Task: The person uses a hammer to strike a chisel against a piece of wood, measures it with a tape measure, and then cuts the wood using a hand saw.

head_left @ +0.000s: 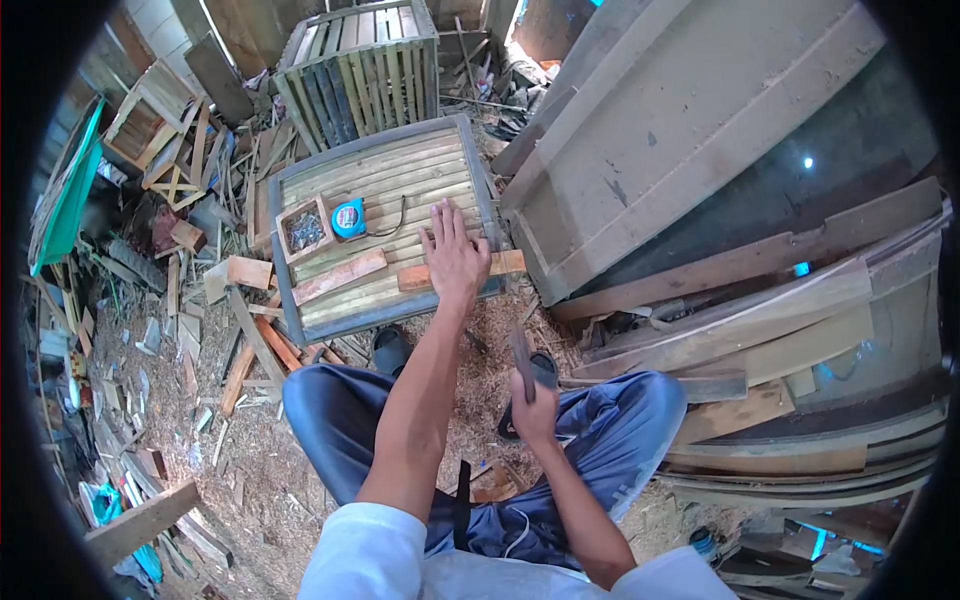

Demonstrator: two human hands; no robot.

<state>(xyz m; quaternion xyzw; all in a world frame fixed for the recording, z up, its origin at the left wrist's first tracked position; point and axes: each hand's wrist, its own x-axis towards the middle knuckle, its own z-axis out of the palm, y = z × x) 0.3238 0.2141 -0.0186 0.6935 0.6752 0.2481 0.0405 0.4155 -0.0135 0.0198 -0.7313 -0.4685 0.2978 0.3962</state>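
Observation:
My left hand lies palm down on the slatted wooden panel, fingers stretched out, over a short orange-brown wood strip. Held low before my right knee, my right hand is closed around a dark, narrow tool; its exact kind cannot be made out. A second, paler wood strip rests on the panel to the left. Behind it are a blue tape measure and a small wooden box with many small metal pieces inside.
A slatted crate stands behind the panel. Large boards and stacked planks lean along the right. Wood offcuts and shavings cover the ground at left. A wooden frame sits at the far left.

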